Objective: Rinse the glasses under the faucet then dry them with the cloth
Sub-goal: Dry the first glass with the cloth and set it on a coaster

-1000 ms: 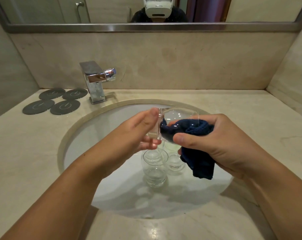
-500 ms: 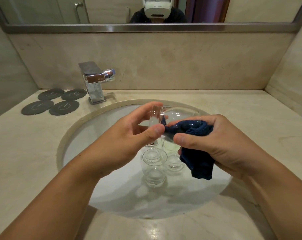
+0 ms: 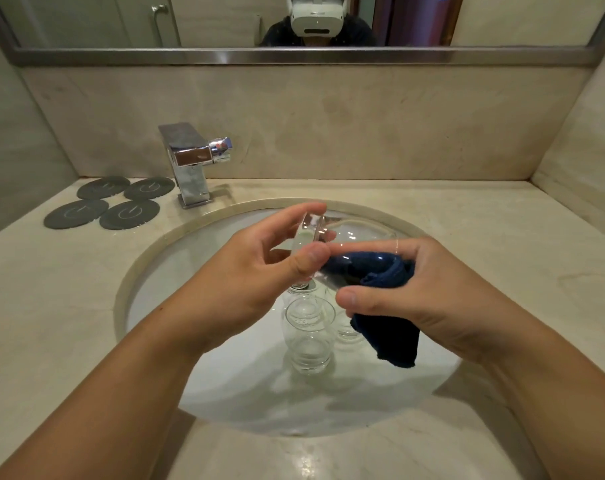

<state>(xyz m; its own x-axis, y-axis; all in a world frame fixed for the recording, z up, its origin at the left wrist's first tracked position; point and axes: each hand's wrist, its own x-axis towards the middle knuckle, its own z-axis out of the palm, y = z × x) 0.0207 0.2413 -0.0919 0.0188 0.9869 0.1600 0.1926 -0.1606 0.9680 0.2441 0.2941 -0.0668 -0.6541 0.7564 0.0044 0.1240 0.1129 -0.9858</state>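
Head view: my left grip pinches the thick base of a clear rounded drinking glass held sideways; my right grip clasps a dark blue cloth pushed inside it. Drying this one; two more clear glasses wait below in the white sink, undried, I judge.

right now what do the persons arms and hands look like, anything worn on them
Both forearms are bare to the frame edge: no sleeves, watch, bracelet or gloves. The left hand shows short nails, no ring. The right hand has a thin pale line across one finger, perhaps a ring, perhaps the rim of the glass; I cannot tell.
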